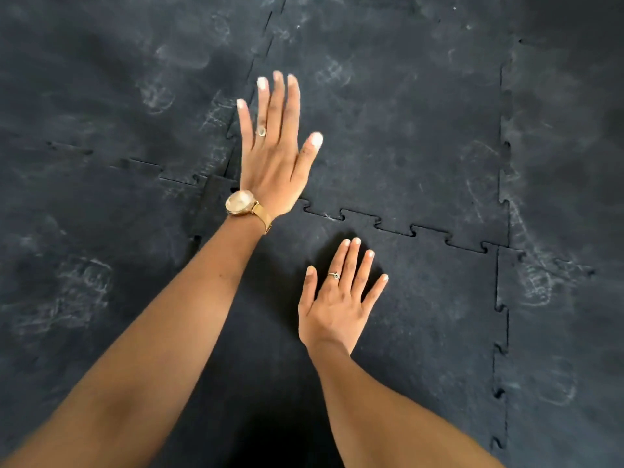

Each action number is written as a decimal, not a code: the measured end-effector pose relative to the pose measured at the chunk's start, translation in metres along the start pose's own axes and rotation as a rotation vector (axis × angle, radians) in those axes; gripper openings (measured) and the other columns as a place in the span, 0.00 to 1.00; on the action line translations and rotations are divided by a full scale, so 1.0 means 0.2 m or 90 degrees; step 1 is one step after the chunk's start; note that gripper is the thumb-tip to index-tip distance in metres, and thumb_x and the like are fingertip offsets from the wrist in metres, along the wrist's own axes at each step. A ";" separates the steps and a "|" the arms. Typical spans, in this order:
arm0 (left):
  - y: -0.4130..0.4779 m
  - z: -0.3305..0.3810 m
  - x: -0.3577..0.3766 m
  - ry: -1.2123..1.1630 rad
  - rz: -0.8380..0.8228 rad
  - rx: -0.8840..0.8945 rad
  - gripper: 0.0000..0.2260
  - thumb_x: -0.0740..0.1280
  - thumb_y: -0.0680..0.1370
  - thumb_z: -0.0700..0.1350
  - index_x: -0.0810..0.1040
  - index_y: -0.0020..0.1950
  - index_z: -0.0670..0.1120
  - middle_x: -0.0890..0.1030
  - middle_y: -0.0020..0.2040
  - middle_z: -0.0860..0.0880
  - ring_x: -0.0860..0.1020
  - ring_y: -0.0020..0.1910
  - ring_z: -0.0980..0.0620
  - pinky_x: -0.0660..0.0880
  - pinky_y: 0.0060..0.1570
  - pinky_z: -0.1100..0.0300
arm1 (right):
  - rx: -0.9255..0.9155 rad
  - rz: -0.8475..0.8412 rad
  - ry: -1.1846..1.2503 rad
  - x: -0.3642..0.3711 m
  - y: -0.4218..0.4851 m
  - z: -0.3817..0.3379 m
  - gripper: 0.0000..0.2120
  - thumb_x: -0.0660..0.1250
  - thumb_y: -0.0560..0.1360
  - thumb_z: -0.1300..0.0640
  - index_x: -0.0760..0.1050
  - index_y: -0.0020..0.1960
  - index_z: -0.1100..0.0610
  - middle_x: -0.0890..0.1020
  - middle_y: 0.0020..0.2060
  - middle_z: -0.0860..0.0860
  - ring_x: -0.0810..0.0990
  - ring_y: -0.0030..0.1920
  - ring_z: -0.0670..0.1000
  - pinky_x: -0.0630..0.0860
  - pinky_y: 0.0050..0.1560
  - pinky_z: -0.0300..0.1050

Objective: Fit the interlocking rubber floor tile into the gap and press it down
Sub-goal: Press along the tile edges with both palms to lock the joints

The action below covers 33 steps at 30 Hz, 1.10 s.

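Pressing flat: right hand lies palm-down with fingers spread, holding nothing, on the near tile, the cleaner, darker one that looks to be the piece being fitted. Left hand is open too, fingers straight and close together, reaching forward over the far-left corner of that tile where four pieces meet; whether its palm touches the floor cannot be told. Gold watch on the left wrist, a ring on each hand.

Tile sits in its gap among dusty, scuffed neighbours. The toothed seam along its far edge looks meshed but shows dark lines, so likely not fully seated. The right-hand seam shows small open notches. A lifted or misaligned patch shows at the far-left corner.

Handling, as a judgement: rubber mat of this kind should be dense, fairly heavy, floppy rather than stiff, grippy, not fragile. No need to grasp it; push down with flat palms along the seams, tooth by tooth, corner first.
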<state>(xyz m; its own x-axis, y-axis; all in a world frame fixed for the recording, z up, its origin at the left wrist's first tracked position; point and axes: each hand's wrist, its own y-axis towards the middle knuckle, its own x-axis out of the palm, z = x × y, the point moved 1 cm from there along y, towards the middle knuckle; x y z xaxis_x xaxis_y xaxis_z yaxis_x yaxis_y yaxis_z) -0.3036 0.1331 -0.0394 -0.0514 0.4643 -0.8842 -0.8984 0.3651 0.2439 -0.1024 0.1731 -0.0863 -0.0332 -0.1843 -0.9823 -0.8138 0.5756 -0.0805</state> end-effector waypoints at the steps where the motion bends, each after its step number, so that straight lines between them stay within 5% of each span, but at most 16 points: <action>1: -0.05 -0.04 0.05 0.097 -0.039 0.020 0.32 0.41 0.81 0.59 0.45 0.79 0.41 0.46 0.80 0.41 0.44 0.79 0.42 0.36 0.74 0.44 | 0.003 0.004 -0.001 0.00 0.00 0.00 0.32 0.44 0.81 0.42 0.49 0.79 0.58 0.53 0.79 0.52 0.48 0.79 0.56 0.46 0.76 0.64; 7: -0.10 -0.10 0.19 0.177 -0.140 0.044 0.32 0.41 0.81 0.61 0.43 0.79 0.45 0.47 0.79 0.38 0.44 0.79 0.42 0.44 0.74 0.36 | 0.006 0.000 0.007 0.00 0.00 0.00 0.32 0.45 0.81 0.41 0.50 0.78 0.58 0.54 0.79 0.52 0.48 0.79 0.56 0.47 0.75 0.65; 10: -0.09 -0.07 0.12 -0.041 -0.114 -0.043 0.33 0.43 0.79 0.61 0.44 0.79 0.45 0.46 0.80 0.40 0.42 0.79 0.43 0.38 0.74 0.38 | 0.005 0.012 0.011 0.01 0.00 0.00 0.32 0.45 0.80 0.41 0.50 0.79 0.58 0.55 0.79 0.52 0.49 0.79 0.56 0.47 0.75 0.65; 13: -0.04 -0.08 -0.12 -0.324 0.033 -0.164 0.34 0.44 0.78 0.60 0.47 0.79 0.44 0.46 0.80 0.41 0.39 0.78 0.44 0.29 0.72 0.43 | 0.007 0.013 0.015 0.01 0.00 0.01 0.32 0.45 0.80 0.41 0.49 0.79 0.57 0.54 0.79 0.52 0.48 0.79 0.56 0.45 0.75 0.65; 16: -0.02 -0.18 -0.23 -0.018 0.085 -0.011 0.27 0.44 0.83 0.55 0.53 0.79 0.44 0.51 0.79 0.38 0.45 0.78 0.37 0.31 0.70 0.40 | 0.008 0.012 0.008 0.01 0.00 0.00 0.32 0.45 0.80 0.41 0.49 0.79 0.57 0.54 0.79 0.52 0.49 0.79 0.56 0.45 0.76 0.65; 20: -0.14 -0.38 0.01 0.247 -0.116 -0.006 0.34 0.34 0.80 0.63 0.48 0.80 0.45 0.50 0.79 0.35 0.46 0.78 0.38 0.41 0.72 0.32 | 0.006 0.013 0.006 0.01 0.00 0.00 0.32 0.45 0.80 0.41 0.49 0.79 0.57 0.54 0.79 0.52 0.48 0.79 0.55 0.45 0.76 0.65; 25: -0.10 -0.40 0.04 0.216 -0.176 -0.039 0.34 0.38 0.79 0.64 0.41 0.79 0.46 0.43 0.79 0.37 0.41 0.78 0.41 0.35 0.71 0.36 | 0.006 0.011 -0.003 0.00 0.00 0.00 0.33 0.44 0.80 0.40 0.49 0.79 0.57 0.53 0.79 0.51 0.47 0.79 0.55 0.45 0.76 0.65; 28: -0.03 -0.37 -0.02 0.080 -0.219 -0.162 0.32 0.41 0.80 0.62 0.37 0.79 0.47 0.39 0.79 0.40 0.36 0.78 0.44 0.32 0.72 0.37 | 0.009 0.013 -0.005 0.00 0.00 0.01 0.33 0.44 0.80 0.40 0.48 0.79 0.56 0.53 0.79 0.51 0.47 0.79 0.55 0.44 0.76 0.64; 33: 0.16 -0.29 -0.24 0.055 0.057 -0.104 0.31 0.43 0.81 0.59 0.44 0.79 0.44 0.44 0.79 0.36 0.41 0.78 0.38 0.31 0.70 0.40 | 0.011 0.016 -0.002 0.01 0.00 -0.01 0.33 0.45 0.80 0.40 0.49 0.79 0.57 0.53 0.79 0.51 0.47 0.79 0.55 0.44 0.76 0.64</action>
<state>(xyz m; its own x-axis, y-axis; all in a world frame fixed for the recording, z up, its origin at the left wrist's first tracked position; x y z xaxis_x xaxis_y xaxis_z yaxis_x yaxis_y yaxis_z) -0.3563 0.0754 -0.0126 -0.1644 0.4160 -0.8944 -0.9473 0.1860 0.2606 -0.1031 0.1716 -0.0877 -0.0521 -0.1672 -0.9846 -0.8028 0.5934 -0.0583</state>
